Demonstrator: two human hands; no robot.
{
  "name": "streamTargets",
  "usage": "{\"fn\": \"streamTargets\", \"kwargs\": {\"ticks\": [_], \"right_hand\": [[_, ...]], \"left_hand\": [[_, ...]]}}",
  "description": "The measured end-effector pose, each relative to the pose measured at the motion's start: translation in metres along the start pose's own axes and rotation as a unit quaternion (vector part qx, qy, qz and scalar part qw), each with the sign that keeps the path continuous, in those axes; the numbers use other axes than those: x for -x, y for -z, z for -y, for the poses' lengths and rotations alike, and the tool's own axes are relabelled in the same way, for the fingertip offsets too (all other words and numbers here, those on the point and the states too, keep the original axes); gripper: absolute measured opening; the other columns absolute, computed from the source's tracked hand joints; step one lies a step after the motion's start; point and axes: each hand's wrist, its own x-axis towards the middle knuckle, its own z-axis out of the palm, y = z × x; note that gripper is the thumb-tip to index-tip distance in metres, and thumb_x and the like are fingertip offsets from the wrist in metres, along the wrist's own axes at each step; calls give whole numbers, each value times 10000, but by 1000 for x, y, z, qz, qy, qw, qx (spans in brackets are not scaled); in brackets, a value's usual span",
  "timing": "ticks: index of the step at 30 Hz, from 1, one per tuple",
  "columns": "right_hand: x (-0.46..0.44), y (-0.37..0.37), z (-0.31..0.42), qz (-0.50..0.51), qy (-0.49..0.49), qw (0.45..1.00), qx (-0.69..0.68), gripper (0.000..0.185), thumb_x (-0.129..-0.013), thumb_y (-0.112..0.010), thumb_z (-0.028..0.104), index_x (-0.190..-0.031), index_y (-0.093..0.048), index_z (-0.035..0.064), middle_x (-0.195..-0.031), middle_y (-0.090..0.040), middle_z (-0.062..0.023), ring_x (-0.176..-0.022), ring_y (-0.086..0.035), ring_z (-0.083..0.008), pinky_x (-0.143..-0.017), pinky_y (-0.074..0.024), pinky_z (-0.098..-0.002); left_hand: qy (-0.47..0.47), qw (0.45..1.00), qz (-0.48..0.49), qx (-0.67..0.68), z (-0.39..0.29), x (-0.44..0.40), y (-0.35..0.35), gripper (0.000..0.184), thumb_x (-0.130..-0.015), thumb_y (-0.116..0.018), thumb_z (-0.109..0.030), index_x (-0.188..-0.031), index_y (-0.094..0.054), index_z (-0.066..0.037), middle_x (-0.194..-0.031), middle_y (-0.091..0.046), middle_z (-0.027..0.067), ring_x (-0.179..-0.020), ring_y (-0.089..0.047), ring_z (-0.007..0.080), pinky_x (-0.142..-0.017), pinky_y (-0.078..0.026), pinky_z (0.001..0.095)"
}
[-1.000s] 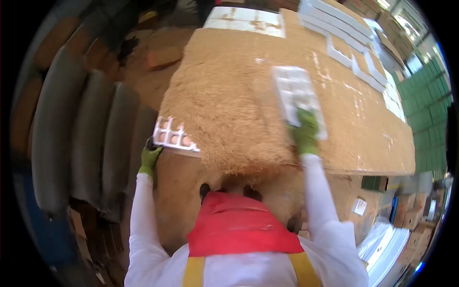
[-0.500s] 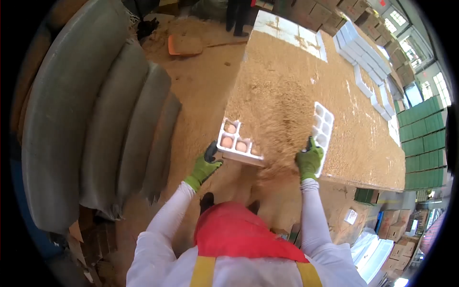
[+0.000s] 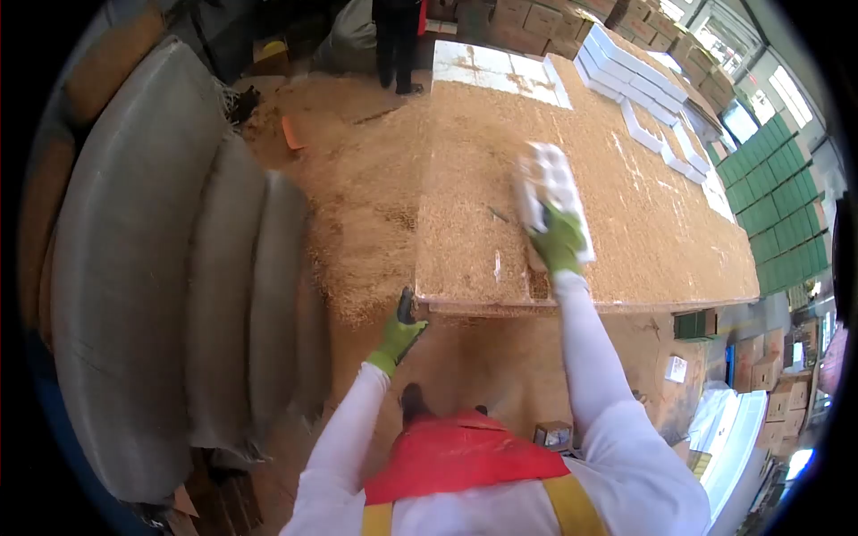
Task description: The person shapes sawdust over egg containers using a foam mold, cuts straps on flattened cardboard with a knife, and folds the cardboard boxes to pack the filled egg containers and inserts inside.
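Note:
My right hand, in a green glove, grips the lower part of a white foam tray with rows of round hollows. The tray is tilted over the sawdust-covered table surface and slightly blurred. My left hand, in a green and dark glove, is at the near left corner of the table, its fingers apart and pointing up beside the edge. Brown sawdust lies on the floor left of the table and looks blurred, as if falling.
Large grey sacks stand at the left. White foam boxes are stacked at the table's far right. Green crates stand beyond. A person's dark legs are behind the table. Cardboard boxes line the back.
The tray in my right hand swept toward me, then back up and away. Sawdust has spilled off the left side, and the eggs seen at the near left corner are no longer visible.

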Motion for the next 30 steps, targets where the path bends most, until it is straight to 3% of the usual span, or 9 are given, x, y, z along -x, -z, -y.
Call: {"fn": "streamTargets", "kwargs": {"ticks": [6, 9, 13, 19, 21, 25, 26, 29, 30], "right_hand": [[100, -57, 66, -20, 27, 995, 90, 650, -703, -754, 467, -1289, -570, 254, -1282, -459, -206, -1215, -436, -384, -928, -433, -491], [99, -15, 143, 132, 96, 986, 32, 622, -682, -771, 415, -1257, -586, 264, -1209, -512, -151, -1144, -463, -344, -913, -409, -507], [142, -8, 71, 119, 222, 968, -4, 569, -679, -798, 329, -1218, -616, 307, -1186, -539, -66, -1145, -463, -306, -894, -392, -493], [134, 69, -58, 29, -34, 999, 9, 633, -666, -826, 234, -1258, -609, 173, -1185, -564, -128, -1113, -521, -314, -932, -435, -450], [114, 73, -57, 43, -112, 879, -462, 635, -800, -751, 204, -1354, -500, 20, -1254, -602, -152, -1117, -592, -286, -964, -471, -381], [102, 24, -51, 107, -183, 376, -902, 529, -938, -564, 237, -1411, -419, 53, -1318, -561, -118, -1182, -555, -233, -1015, -448, -374], [108, 4, -49, 37, -68, 623, -779, 499, -959, -530, 263, -1398, -429, 47, -1327, -552, -109, -1199, -543, -230, -1021, -446, -376], [104, -9, -36, -31, -27, 635, -771, 486, -991, -484, 314, -1387, -435, 37, -1337, -538, -93, -1215, -520, -219, -1035, -434, -377], [101, -4, -45, -36, -26, 734, -678, 492, -991, -486, 310, -1394, -427, 35, -1339, -534, -96, -1210, -522, -219, -1034, -433, -375]], "left_hand": [[-27, 998, 27, 48, 10, -7, 12, 885, -766, -676, 95, -1507, -206, -14, -1484, -376, 95, -1300, -420, 172, -987, -440, 282], [-63, 998, 4, 30, 48, -20, 27, 869, -776, -678, 87, -1505, -215, -9, -1495, -359, 87, -1312, -409, 170, -1006, -415, 270], [-44, 998, -39, 39, 44, -9, 47, 795, -813, -650, 80, -1495, -249, -5, -1509, -341, 84, -1336, -378, 159, -1043, -371, 265], [-11, 990, -132, 46, 18, 32, 60, 618, -866, -630, 25, -1437, -403, -38, -1435, -443, 51, -1257, -458, 181, -1040, -394, 310], [-35, 992, -120, -10, 19, 28, 53, 576, -865, -665, -31, -1399, -448, -24, -1393, -493, 57, -1246, -474, 177, -1040, -390, 322], [-117, 982, -102, -105, 6, 3, 23, 523, -848, -686, -42, -1336, -501, -14, -1350, -518, 70, -1218, -492, 174, -997, -406, 302], [-136, 980, -101, -100, 5, 0, 19, 508, -837, -693, -37, -1313, -518, -11, -1337, -522, 72, -1212, -495, 174, -975, -415, 295], [-145, 977, -115, -110, -2, -3, 17, 507, -824, -695, -16, -1302, -526, -10, -1295, -537, 70, -1193, -509, 183, -964, -428, 296], [-166, 975, -121, -84, -3, -3, 18, 492, -818, -688, 7, -1286, -535, -7, -1288, -535, 76, -1190, -511, 187, -961, -435, 296]]}}
